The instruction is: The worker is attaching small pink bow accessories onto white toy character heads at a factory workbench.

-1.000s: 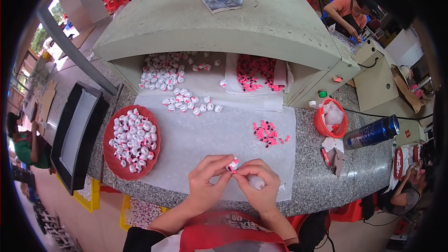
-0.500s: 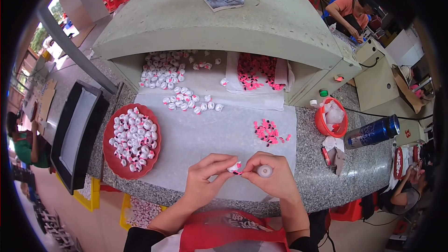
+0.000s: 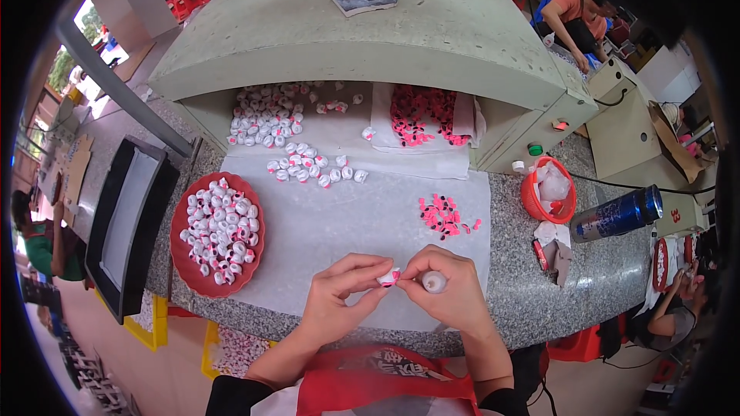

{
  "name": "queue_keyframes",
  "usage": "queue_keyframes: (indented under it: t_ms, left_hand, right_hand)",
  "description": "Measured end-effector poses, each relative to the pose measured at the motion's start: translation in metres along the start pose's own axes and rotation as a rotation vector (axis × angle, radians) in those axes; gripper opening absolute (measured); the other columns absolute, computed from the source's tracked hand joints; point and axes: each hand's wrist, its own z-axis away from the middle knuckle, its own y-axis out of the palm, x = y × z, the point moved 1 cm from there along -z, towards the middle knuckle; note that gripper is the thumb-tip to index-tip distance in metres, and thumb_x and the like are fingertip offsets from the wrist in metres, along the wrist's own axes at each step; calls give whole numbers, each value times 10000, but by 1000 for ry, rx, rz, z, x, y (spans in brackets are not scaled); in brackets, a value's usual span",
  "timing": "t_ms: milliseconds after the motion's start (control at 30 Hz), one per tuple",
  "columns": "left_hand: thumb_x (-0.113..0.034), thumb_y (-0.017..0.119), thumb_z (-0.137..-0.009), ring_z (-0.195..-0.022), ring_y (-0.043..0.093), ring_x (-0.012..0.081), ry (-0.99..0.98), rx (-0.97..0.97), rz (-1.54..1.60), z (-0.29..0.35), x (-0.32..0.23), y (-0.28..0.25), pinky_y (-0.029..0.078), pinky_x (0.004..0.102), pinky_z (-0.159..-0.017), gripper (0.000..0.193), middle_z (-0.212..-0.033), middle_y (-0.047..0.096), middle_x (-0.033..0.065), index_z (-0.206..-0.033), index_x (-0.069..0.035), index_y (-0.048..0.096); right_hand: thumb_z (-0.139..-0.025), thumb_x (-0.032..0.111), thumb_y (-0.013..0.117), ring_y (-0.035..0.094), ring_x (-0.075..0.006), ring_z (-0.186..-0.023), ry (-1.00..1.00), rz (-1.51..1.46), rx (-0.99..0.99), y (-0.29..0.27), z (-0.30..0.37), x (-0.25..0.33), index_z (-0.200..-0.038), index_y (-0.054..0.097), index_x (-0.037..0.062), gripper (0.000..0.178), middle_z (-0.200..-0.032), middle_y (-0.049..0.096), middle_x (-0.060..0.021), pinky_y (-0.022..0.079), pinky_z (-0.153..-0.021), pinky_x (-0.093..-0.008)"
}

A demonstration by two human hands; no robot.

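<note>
granite, speckled grey, forms the bench (image 3: 532,296), partly covered by a smooth white sheet (image 3: 331,219). above it, the left hand (image 3: 337,302) keeps a narrow grip on a small rounded white-and-pink piece (image 3: 388,277), between thumb and fingertips. the right hand (image 3: 459,296) curls its grip around a translucent whitish round-ended container (image 3: 434,283), thumb and forefinger pinched at the piece's right side. leftward, a scalloped red dish (image 3: 179,260) bears heaped glossy white knobs (image 3: 220,223); flat pink-and-black chips (image 3: 441,216) lie scattered on the sheet, beyond the right hand.

Apron (image 3: 347,376) bears white characters (image 3: 405,364), grey box (image 3: 687,219) red digits (image 3: 676,216).
</note>
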Motion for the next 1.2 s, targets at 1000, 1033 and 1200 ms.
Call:
queue_keyframes:
  t_ms: [1000, 1033, 1200]
  left_hand:
    - [174, 479, -696, -944, 564, 217, 94, -70, -25, -3, 7, 9, 489, 287, -820, 348, -1024, 552, 175, -1012, 55, 563]
    - [174, 479, -696, -944, 564, 217, 94, -70, -25, -3, 9, 8, 489, 287, -820, 348, -1024, 552, 175, -1012, 55, 563]
    - [138, 511, -721, -937, 567, 187, -101, -85, 285, -4, 20, 2, 488, 281, -808, 361, -1031, 558, 140, -1060, 18, 542]
  right_hand:
    - [-632, -19, 671, 530, -95, -580, 27, -189, -172, 13, 5, -7, -714, 586, 2, 120, -660, 549, -37, 415, -513, -217]
    - [-633, -19, 671, 530, -95, -579, 22, -181, -169, 13, 4, -8, -718, 590, 4, 120, -658, 549, -37, 413, -512, -216]
    - [-638, -25, 682, 535, -99, -586, -43, -156, -154, 15, 3, -17, -781, 615, 18, 163, -693, 564, -50, 424, -519, -216]
